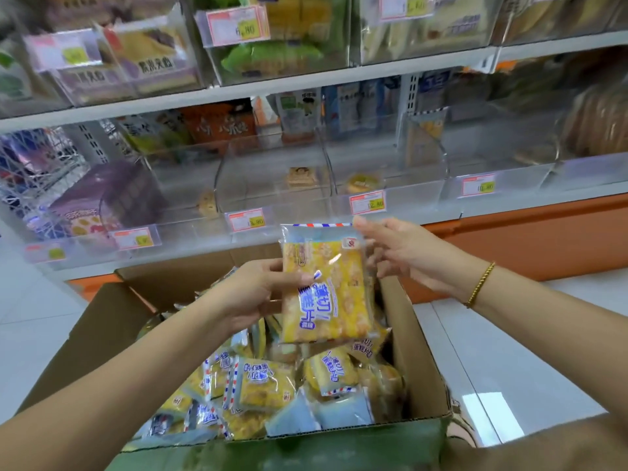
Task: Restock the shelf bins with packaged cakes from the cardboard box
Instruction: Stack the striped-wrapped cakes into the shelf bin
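above the brown cardboard box (418, 351), the left hand (251, 294) clasps a yellow clear-wrapped cake packet (326, 294) in its grip, the right hand (407, 256) released beside its top corner.

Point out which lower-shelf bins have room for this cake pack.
Free: the bin behind the 12.80 tag, bare but for one round cake; the bin behind the 5.90 tag, holding one small cake. Crowded: around the purple box at the left, and the upper-shelf bins, packed full.
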The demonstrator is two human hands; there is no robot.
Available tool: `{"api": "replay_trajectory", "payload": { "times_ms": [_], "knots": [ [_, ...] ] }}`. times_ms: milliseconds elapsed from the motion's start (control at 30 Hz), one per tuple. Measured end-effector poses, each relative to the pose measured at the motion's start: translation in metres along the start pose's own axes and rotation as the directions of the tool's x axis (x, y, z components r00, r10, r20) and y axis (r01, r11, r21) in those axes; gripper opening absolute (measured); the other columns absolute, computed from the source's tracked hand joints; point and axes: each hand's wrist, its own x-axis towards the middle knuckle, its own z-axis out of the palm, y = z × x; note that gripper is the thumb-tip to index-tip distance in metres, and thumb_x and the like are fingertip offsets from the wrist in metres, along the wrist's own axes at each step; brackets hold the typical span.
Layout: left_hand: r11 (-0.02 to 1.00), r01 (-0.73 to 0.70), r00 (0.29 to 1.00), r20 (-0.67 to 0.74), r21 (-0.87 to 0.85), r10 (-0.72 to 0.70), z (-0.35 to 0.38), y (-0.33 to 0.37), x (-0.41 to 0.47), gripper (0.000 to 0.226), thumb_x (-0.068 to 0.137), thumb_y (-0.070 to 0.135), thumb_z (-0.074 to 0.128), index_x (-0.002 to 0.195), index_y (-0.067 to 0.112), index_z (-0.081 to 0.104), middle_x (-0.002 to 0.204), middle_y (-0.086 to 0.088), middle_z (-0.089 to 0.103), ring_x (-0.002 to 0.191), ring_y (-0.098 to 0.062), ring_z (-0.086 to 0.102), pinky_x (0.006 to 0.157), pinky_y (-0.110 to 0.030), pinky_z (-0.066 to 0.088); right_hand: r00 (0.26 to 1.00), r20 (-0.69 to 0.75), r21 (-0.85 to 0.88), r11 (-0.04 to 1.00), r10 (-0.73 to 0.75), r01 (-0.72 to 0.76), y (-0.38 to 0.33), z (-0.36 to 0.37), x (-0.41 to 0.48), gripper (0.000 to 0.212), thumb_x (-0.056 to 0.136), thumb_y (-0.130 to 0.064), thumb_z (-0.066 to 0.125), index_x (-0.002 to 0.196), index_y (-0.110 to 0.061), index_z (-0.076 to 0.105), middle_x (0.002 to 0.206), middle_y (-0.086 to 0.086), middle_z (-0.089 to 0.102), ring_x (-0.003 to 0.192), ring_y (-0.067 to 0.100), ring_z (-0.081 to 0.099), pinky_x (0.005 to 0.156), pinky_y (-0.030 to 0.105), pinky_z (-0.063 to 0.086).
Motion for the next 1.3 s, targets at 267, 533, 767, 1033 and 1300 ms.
{"api": "replay_trajectory", "payload": {
  "times_ms": [267,533,767,1033,1300],
  "knots": [
    [0.978,-0.026,0.998,-0.053,-0.205,0.015,0.007,0.027,0.051,0.055,0.067,0.018,0.073,0.118,0.001,0.063,0.111,-0.016,0.07,0.104,-0.03,0.065,0.094,-0.047,0.052,0.996,0.02,-0.243,0.966,-0.084,0.086,-0.008,-0.01,0.023,0.028,0.076,-0.027,0.079,0.082,-0.016,0.053,0.056,-0.015,0.058,0.056,0.007,0.055,0.059,0.028,0.047],
    [0.981,-0.145,0.989,-0.004,-0.13,0.146,0.052,0.072,0.13,0.065,0.054,0.017,0.077,0.116,0.0,0.063,0.111,-0.015,0.07,0.091,-0.026,0.067,0.089,-0.039,0.053,0.985,-0.172,-0.081,0.997,0.002,-0.017,-0.02,-0.087,0.048,0.052,0.057,-0.044,0.076,0.101,-0.021,0.06,0.09,0.003,0.073,0.065,0.011,0.064,0.059,0.024,0.051],
    [0.985,-0.069,0.972,0.212,-0.159,0.102,0.115,0.126,0.23,0.02,0.065,0.023,0.078,0.08,0.009,0.076,0.091,-0.006,0.066,0.086,-0.018,0.057,0.084,-0.025,0.054,0.96,-0.231,0.208,0.972,0.156,-0.108,-0.035,-0.196,0.085,0.037,0.066,-0.018,0.069,0.1,-0.004,0.07,0.083,0.007,0.075,0.064,0.013,0.07,0.063,0.027,0.06],
    [0.957,-0.183,0.981,-0.025,0.225,0.194,0.161,0.121,0.333,0.07,0.075,0.044,0.078,0.129,0.006,0.055,0.112,-0.007,0.066,0.091,-0.018,0.066,0.085,-0.036,0.057,0.849,-0.511,0.356,0.932,0.138,0.063,-0.032,-0.327,0.134,0.01,0.088,-0.01,0.062,0.096,-0.008,0.066,0.078,0.005,0.075,0.065,0.013,0.071,0.06,0.031,0.06],
    [0.958,-0.179,0.983,0.087,0.223,0.163,0.188,0.123,0.374,0.02,0.084,0.056,0.062,0.094,0.045,0.048,0.121,0.008,0.052,0.114,-0.022,0.056,0.095,-0.041,0.051,0.892,-0.444,0.064,0.996,0.078,-0.056,-0.002,-0.378,0.259,0.013,0.087,-0.002,0.064,0.094,-0.013,0.063,0.098,0.007,0.07,0.075,0.012,0.068,0.061,0.024,0.058]
  ]
}}
